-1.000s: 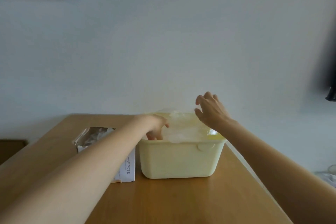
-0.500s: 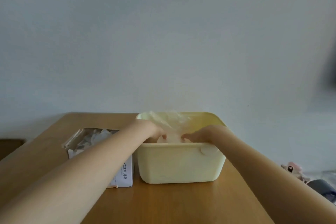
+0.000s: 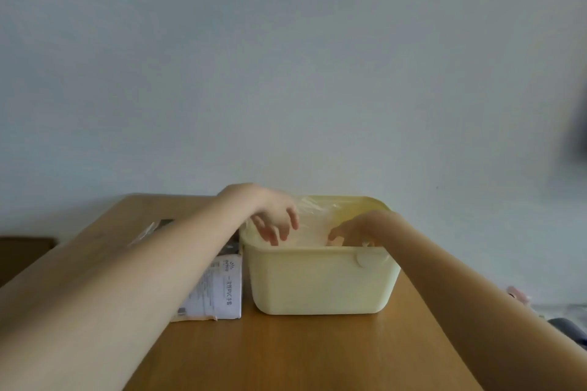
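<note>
Both forearms stretch forward over the table (image 3: 317,355) to the yellow bin (image 3: 317,282), which stands just beside a white box (image 3: 222,292). The left hand (image 3: 273,216) hovers over the bin's left rim, wrist arched, fingers spread and hooked downward, gripping nothing. The right hand (image 3: 359,228) dips onto the clear plastic bag (image 3: 313,227) inside the bin; I cannot tell whether it pinches the bag.

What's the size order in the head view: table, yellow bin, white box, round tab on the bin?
1. table
2. yellow bin
3. white box, partly hidden, so its full extent is unsure
4. round tab
</note>
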`<action>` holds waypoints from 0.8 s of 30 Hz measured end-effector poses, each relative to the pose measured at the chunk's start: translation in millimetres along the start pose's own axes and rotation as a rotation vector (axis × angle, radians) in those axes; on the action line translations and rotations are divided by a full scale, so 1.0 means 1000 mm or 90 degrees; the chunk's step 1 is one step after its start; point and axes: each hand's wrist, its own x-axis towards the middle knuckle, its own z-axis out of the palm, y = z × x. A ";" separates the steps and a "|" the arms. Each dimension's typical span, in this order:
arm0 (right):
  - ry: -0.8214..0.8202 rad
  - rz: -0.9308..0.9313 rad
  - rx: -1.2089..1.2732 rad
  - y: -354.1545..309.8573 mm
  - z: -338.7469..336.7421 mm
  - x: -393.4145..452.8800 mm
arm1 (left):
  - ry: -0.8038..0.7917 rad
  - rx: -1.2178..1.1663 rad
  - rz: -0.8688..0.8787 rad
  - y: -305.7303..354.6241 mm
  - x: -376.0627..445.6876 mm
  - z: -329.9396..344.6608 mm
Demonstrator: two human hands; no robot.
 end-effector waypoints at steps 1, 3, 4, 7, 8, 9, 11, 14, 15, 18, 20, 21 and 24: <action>0.012 -0.023 0.027 -0.002 -0.005 -0.005 | 0.041 -0.031 0.030 -0.004 -0.008 -0.007; 0.056 -0.088 0.032 -0.013 -0.019 -0.019 | 0.133 -0.062 0.069 -0.017 -0.028 -0.019; 0.093 -0.130 0.058 -0.021 -0.025 -0.029 | 0.181 -0.079 0.077 -0.026 -0.037 -0.023; 0.207 -0.299 0.194 -0.060 -0.036 -0.053 | 0.263 -0.113 0.070 -0.060 -0.057 -0.027; 0.218 -0.343 0.213 -0.076 -0.036 -0.060 | 0.266 -0.125 0.064 -0.071 -0.063 -0.027; 0.212 -0.378 0.209 -0.093 -0.034 -0.065 | 0.261 -0.139 0.055 -0.081 -0.069 -0.026; 0.172 -0.398 0.120 -0.123 -0.024 -0.071 | 0.247 -0.170 0.035 -0.096 -0.083 -0.023; 0.178 -0.351 -0.058 -0.149 -0.007 -0.060 | 0.204 -0.286 0.038 -0.106 -0.100 -0.017; 0.204 -0.339 -0.088 -0.153 -0.003 -0.056 | 0.177 -0.315 0.046 -0.108 -0.102 -0.014; 0.235 -0.326 -0.026 -0.156 0.000 -0.051 | 0.156 -0.279 0.056 -0.108 -0.102 -0.005; 0.238 -0.336 0.056 -0.154 -0.004 -0.054 | 0.173 -0.209 0.044 -0.108 -0.096 0.000; 0.249 -0.335 0.094 -0.153 -0.007 -0.055 | 0.178 -0.169 0.032 -0.108 -0.093 0.003; 0.299 -0.333 0.159 -0.147 -0.013 -0.060 | 0.186 -0.126 0.015 -0.109 -0.087 0.007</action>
